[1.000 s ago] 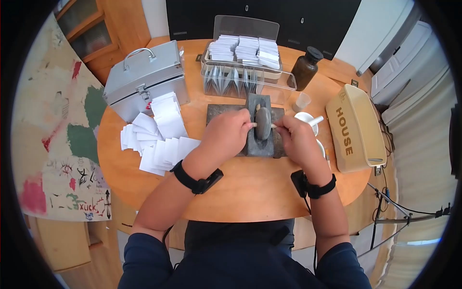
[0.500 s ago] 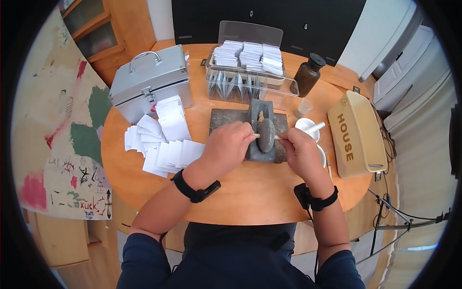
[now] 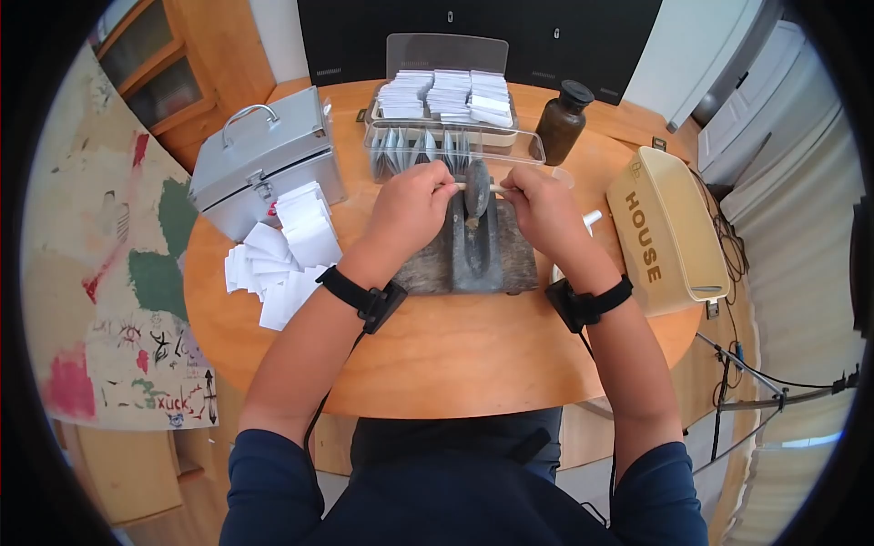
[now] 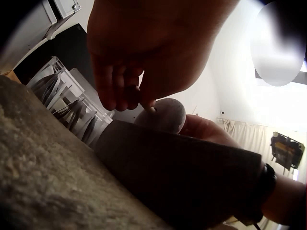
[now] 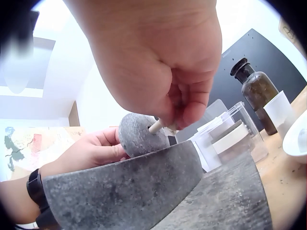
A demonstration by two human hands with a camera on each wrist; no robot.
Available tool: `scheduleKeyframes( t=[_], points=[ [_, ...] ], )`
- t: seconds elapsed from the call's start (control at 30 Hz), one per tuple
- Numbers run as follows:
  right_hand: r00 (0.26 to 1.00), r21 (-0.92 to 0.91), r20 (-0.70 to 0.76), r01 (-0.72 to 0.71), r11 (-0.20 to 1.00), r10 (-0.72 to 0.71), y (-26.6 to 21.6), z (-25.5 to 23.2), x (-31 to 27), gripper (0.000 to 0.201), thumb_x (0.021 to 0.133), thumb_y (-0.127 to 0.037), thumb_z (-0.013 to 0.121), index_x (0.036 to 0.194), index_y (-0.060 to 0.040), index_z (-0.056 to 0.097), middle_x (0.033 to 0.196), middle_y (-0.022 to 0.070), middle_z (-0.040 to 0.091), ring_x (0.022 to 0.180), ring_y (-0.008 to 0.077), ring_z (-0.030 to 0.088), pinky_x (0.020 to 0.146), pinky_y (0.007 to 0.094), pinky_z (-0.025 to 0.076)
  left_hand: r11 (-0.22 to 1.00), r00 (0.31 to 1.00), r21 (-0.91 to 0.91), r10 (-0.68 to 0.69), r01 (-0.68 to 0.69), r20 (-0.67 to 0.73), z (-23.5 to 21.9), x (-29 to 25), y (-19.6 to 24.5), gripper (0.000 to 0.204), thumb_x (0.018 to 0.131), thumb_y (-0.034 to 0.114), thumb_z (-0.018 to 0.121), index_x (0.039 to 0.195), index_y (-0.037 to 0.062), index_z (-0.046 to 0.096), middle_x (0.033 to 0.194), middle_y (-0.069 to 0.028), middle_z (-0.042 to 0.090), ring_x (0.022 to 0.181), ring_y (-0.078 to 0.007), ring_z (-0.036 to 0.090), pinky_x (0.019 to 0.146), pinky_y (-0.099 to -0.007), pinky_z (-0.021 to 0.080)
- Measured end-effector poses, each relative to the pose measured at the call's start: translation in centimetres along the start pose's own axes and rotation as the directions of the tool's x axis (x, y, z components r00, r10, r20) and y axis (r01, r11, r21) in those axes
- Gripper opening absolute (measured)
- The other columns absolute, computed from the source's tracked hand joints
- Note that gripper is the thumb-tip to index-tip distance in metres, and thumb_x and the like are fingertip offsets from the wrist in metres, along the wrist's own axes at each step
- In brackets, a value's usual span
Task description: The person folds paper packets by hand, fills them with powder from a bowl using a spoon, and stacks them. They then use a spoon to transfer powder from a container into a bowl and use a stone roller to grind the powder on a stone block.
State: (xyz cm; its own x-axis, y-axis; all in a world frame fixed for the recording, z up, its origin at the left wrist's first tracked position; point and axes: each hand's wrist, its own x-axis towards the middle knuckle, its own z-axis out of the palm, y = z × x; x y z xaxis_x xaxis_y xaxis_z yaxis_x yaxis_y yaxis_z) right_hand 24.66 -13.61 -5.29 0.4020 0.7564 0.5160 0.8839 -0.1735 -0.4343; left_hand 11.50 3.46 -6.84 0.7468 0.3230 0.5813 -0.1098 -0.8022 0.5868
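Observation:
A grey stone wheel (image 3: 477,190) stands on edge in the far part of a long stone trough (image 3: 477,264), which rests on a dark slab (image 3: 520,259). A thin pale rod passes through the wheel. My left hand (image 3: 411,207) pinches the rod's left end; my right hand (image 3: 545,211) pinches its right end. In the left wrist view the wheel (image 4: 165,116) shows above the trough's dark side (image 4: 182,167). The right wrist view shows the rod (image 5: 156,126) entering the wheel (image 5: 138,135) beside my right fingertips. Some brownish matter lies in the trough by the wheel.
Folded white papers (image 3: 309,227) and a silver case (image 3: 264,164) are at the left. Behind the slab stand a clear box of white packets (image 3: 451,96) and a brown bottle (image 3: 563,123). A cream HOUSE bin (image 3: 646,227) stands at the right, near a partly hidden white bowl.
Both hands have moved away from the body with the rod, and the wheel has rolled from the trough's middle to its far part. More of the near trough shows.

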Motion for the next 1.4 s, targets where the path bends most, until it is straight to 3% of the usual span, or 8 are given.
scheduleKeyframes(
  t=[0.2,0.33,0.43,0.6,0.8,1.03,1.3,1.4],
  points=[
    [0.999,0.009,0.016,0.036,0.999,-0.036,-0.6,-0.2,-1.6,0.003,0.085,-0.001,0.059,0.088,-0.0012,0.058,0.082,0.0197,0.064,0.078,0.0398,0.062,0.066,0.0456,0.049,0.999,0.994,0.023,-0.029,0.027,0.109,-1.0,-1.4,0.9,0.011,0.087,0.011,0.066,0.086,0.0017,0.06,0.076,-0.0142,0.062,0.067,-0.0299,0.059,0.061,-0.0368,0.045],
    [1.0,0.005,0.018,0.011,1.0,-0.011,-1.1,0.1,-2.7,0.004,0.084,0.0,0.06,0.087,-0.0014,0.058,0.083,0.0199,0.063,0.077,0.0402,0.061,0.066,0.046,0.049,0.999,0.998,0.037,0.0,-0.002,0.064,-0.6,-2.6,1.0,0.012,0.087,0.011,0.066,0.086,0.0016,0.06,0.074,-0.0141,0.061,0.066,-0.0303,0.058,0.06,-0.0369,0.045],
    [1.0,0.003,0.015,-0.002,1.0,0.002,-1.0,0.0,-2.7,0.005,0.083,0.001,0.061,0.086,-0.0013,0.057,0.083,0.02,0.063,0.078,0.0402,0.061,0.067,0.0461,0.049,1.0,0.999,0.017,0.001,-0.002,0.048,-0.3,-2.3,0.9,0.013,0.086,0.012,0.068,0.086,0.0011,0.06,0.073,-0.0136,0.061,0.064,-0.028,0.057,0.06,-0.0353,0.045],
    [0.999,0.002,-0.045,0.021,1.0,-0.021,-1.0,-0.6,-1.7,0.007,0.083,0.001,0.061,0.087,-0.0009,0.057,0.083,0.02,0.063,0.078,0.0401,0.062,0.067,0.0458,0.049,0.99,0.996,-0.106,-0.09,0.091,0.014,-0.5,-1.1,1.2,0.011,0.088,0.011,0.068,0.089,0.0014,0.062,0.073,-0.0082,0.063,0.063,-0.014,0.057,0.059,-0.0288,0.045],
    [1.0,0.046,-0.003,0.015,0.999,-0.015,-2.8,-1.7,-2.7,0.006,0.082,0.002,0.061,0.087,-0.0004,0.058,0.083,0.0192,0.063,0.078,0.0397,0.061,0.067,0.0454,0.049,0.987,0.987,-0.08,-0.128,0.136,0.099,-1.9,-2.4,2.1,0.01,0.088,0.01,0.067,0.09,0.0009,0.063,0.073,-0.0042,0.062,0.064,-0.0093,0.055,0.059,-0.0251,0.045],
    [0.999,0.037,-0.03,0.019,0.999,-0.018,-3.6,-1.5,-4.2,0.007,0.081,0.002,0.062,0.085,-0.0001,0.057,0.081,0.0183,0.062,0.076,0.0381,0.06,0.066,0.0445,0.048,0.981,0.989,-0.138,-0.126,0.135,0.074,-1.4,-4.2,2.4,0.011,0.088,0.01,0.069,0.09,0.0012,0.062,0.073,-0.0032,0.061,0.062,-0.0094,0.053,0.057,-0.0254,0.044],
    [1.0,0.051,0.002,0.007,0.999,-0.007,-3.5,-1.3,-5.6,0.008,0.081,0.002,0.062,0.085,-0.0005,0.055,0.077,0.0183,0.06,0.073,0.0388,0.06,0.064,0.0441,0.048,0.998,0.998,-0.062,-0.022,0.025,0.06,-1.2,-5.4,3.5,0.01,0.087,0.009,0.067,0.085,0.0013,0.06,0.07,-0.0082,0.055,0.057,-0.0181,0.05,0.053,-0.0309,0.039],
    [0.999,0.07,-0.008,0.037,0.997,-0.036,-2.8,-0.8,-5.4,0.009,0.082,0.002,0.061,0.086,-0.0008,0.054,0.075,0.0184,0.06,0.071,0.039,0.059,0.062,0.0445,0.047,0.994,0.998,-0.092,-0.063,0.065,0.023,-0.8,-5.4,3.2,0.01,0.087,0.009,0.067,0.085,0.0013,0.06,0.07,-0.009,0.055,0.057,-0.0198,0.051,0.053,-0.0312,0.04]
  ],
)
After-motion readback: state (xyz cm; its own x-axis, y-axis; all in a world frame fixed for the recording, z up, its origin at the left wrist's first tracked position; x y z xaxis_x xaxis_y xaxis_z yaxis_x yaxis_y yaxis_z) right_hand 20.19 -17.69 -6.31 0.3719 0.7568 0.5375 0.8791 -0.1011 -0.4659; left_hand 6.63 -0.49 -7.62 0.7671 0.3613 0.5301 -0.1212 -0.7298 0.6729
